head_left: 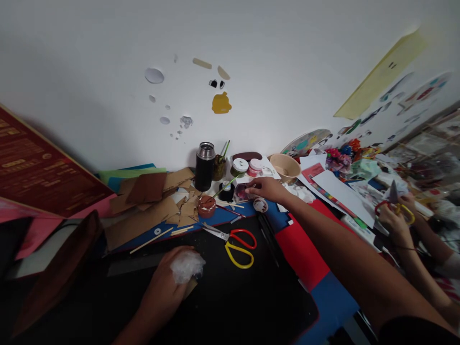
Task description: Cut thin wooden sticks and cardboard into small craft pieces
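My left hand [166, 287] rests on the black mat [233, 297] with its fingers closed on a white wad of cotton-like fluff [187, 266] over a small cardboard piece. My right hand [268, 188] reaches far forward, fingertips on a small pink paint pot [241, 192] beside a black pot [226, 191] with a green brush. Red and yellow scissors [239, 244] lie open on the mat between my arms. A brown paint jar [206, 206] stands nearby.
A black flask [204, 166], paint jars [239, 166] and a beige bowl [285, 167] stand by the wall. Torn cardboard pieces [151, 206] lie at the left. At the right another person's hands [393, 218] hold scissors among papers and colourful craft bits.
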Demonstrator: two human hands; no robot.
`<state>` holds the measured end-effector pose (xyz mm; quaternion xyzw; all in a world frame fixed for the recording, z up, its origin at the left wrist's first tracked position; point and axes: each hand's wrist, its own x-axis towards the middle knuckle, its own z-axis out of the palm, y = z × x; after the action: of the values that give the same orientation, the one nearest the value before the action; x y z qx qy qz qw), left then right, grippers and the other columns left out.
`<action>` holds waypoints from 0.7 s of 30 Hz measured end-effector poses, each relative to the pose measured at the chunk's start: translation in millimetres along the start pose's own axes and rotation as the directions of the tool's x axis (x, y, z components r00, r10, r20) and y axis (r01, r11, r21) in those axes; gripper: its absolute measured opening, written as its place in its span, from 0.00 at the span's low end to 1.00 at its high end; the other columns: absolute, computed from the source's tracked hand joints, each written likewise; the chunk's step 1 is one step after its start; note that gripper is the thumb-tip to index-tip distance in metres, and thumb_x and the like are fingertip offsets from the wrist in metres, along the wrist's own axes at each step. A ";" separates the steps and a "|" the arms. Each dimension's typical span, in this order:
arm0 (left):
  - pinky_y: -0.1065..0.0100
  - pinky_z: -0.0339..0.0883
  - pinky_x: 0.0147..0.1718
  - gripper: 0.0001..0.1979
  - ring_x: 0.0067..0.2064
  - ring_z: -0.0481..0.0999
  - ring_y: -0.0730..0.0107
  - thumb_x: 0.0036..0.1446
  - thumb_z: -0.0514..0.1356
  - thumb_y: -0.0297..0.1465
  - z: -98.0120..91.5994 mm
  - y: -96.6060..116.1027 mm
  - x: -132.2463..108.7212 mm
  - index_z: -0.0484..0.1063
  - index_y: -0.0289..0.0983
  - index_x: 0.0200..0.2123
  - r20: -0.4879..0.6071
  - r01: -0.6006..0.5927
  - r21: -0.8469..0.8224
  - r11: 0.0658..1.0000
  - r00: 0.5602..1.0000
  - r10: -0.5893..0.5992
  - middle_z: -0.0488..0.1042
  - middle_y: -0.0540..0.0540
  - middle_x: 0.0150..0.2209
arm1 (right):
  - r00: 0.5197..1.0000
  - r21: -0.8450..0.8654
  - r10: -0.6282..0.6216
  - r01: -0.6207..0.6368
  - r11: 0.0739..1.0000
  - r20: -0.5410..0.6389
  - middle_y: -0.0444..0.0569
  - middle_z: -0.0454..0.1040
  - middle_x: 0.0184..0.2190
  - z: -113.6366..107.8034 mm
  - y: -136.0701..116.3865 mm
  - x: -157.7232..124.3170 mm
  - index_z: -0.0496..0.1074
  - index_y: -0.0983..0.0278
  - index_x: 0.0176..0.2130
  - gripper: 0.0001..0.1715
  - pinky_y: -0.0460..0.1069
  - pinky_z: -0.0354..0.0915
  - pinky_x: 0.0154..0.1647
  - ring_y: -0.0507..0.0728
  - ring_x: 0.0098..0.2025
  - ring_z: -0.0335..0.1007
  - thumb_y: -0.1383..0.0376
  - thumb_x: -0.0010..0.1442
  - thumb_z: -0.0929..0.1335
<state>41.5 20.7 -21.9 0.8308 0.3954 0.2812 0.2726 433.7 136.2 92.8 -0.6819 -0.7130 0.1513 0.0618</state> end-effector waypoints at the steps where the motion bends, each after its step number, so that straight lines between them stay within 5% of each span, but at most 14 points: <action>1: 0.52 0.74 0.54 0.20 0.54 0.78 0.54 0.56 0.57 0.27 -0.2 0.2 0.2 0.79 0.47 0.49 -0.003 -0.007 0.003 1.000 1.000 0.007 0.80 0.46 0.53 | 1.000 -0.002 0.003 -0.003 1.000 -0.008 0.49 0.83 0.40 0.1 -0.4 -0.4 0.82 0.60 0.46 0.21 0.47 0.64 0.38 0.58 0.41 0.78 0.48 0.65 0.71; 15: 0.51 0.74 0.54 0.17 0.53 0.79 0.53 0.57 0.57 0.29 1.2 0.9 1.0 0.81 0.45 0.47 -0.020 0.029 -0.018 0.999 0.999 -0.029 0.81 0.45 0.52 | 0.956 -0.188 0.051 -0.109 0.976 -0.289 0.50 0.83 0.38 -8.8 -15.4 -22.2 0.78 0.61 0.46 0.15 0.49 0.59 0.34 0.60 0.38 0.76 0.57 0.68 0.65; 21: 0.52 0.74 0.54 0.16 0.52 0.79 0.54 0.59 0.56 0.29 2.0 2.2 1.3 0.81 0.44 0.47 -0.040 0.053 -0.026 0.998 0.998 -0.054 0.81 0.44 0.51 | 0.873 -0.007 0.105 -0.123 0.992 -0.476 0.49 0.82 0.33 -20.7 -21.7 -51.6 0.78 0.61 0.44 0.15 0.49 0.62 0.33 0.59 0.35 0.77 0.57 0.66 0.66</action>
<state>44.7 20.1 -21.5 0.8105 0.4194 0.2958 0.2823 422.3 87.2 125.1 -0.7399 -0.6374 -0.0302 0.2130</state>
